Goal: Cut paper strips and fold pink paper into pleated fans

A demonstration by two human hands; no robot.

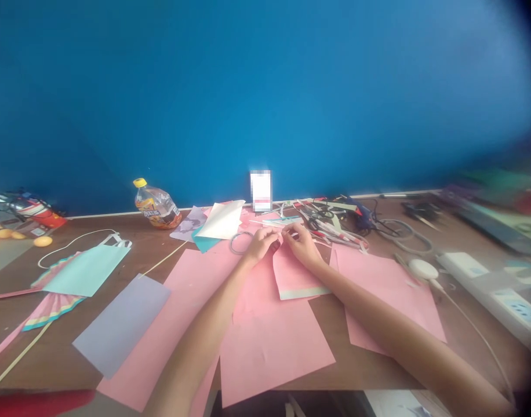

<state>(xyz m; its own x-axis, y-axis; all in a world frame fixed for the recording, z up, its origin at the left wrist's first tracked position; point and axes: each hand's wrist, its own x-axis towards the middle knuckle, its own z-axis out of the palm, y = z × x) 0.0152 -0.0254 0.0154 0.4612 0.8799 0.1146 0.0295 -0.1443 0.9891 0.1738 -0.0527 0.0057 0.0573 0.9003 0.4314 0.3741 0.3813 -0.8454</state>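
At the middle of the table, my left hand (262, 244) and my right hand (301, 245) meet close together, fingertips pinched at the far edge of a pink sheet of paper (294, 277). The sheet curves up slightly, and a pale yellow-green strip runs along its near edge. My fingers hide its far edge. Beneath it lie more pink sheets, one of them a large sheet (274, 353) reaching the table's front. A grey cable loop (239, 243) is just left of my left hand.
A lavender sheet (123, 327), a light-blue paper bag (89, 269) and a pleated paper fan (52, 307) lie left. A tilted bottle (156, 205) stands behind. Paper strips and cables (330, 223) clutter the back; a charging puck (423, 270) and power strip (483, 284) sit right.
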